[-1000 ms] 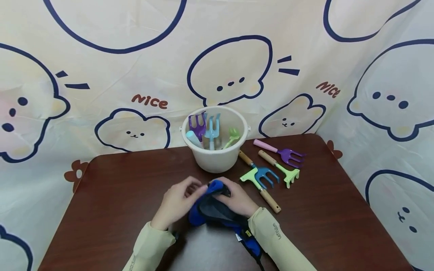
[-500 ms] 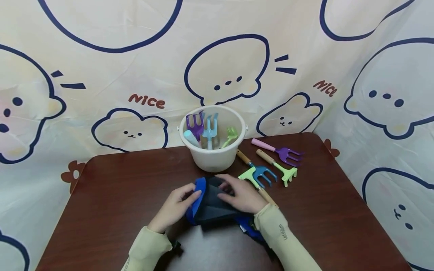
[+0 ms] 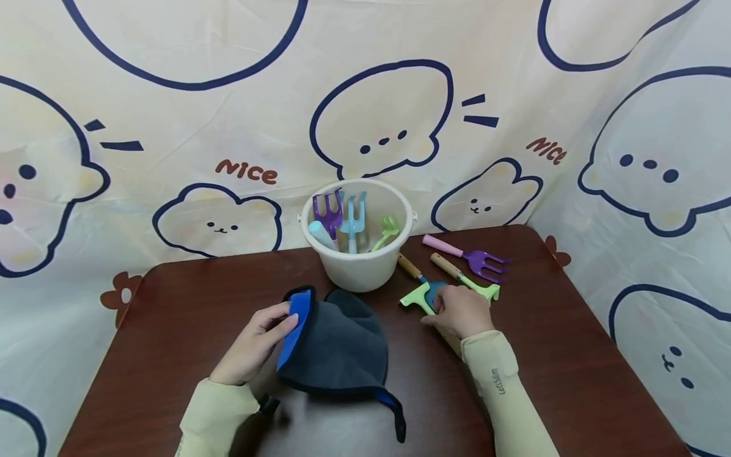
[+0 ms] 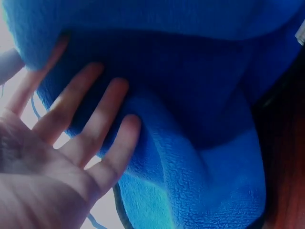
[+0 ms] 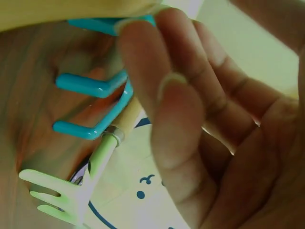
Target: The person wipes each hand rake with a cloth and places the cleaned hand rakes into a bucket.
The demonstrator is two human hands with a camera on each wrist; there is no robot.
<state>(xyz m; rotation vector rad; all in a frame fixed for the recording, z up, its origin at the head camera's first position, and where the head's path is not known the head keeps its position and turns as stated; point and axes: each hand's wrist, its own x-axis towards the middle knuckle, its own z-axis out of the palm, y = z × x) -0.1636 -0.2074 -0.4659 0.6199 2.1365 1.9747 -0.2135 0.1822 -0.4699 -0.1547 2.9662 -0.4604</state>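
My left hand (image 3: 250, 346) pinches the turned-back edge of a dark grey, pouch-like cloth (image 3: 345, 346) with blue lining and black trim. In the left wrist view, the blue fleecy lining (image 4: 209, 176) hangs in folds beside the spread fingers. A trimmed strap (image 3: 396, 412) trails from the cloth's right corner. Over the garden tools, my right hand (image 3: 467, 312) has bent fingers, the fingertips right at the wooden handle (image 5: 71, 10) of a light green T-shaped hoe (image 3: 417, 297). A blue hand fork (image 5: 78, 130) lies beneath, its prongs mostly hidden from the head camera.
A white bucket (image 3: 365, 273) stands at the back of the brown table (image 3: 200, 317), holding purple, light blue and green tools. Right of it lie a green rake (image 3: 482, 289) with a wooden handle and a purple fork (image 3: 482, 261) with a pink handle. A patterned curtain (image 3: 228, 114) hangs behind.
The cloth has been opened out and moved left and flatter by my left hand. My right hand has left it and moved right onto the tools.
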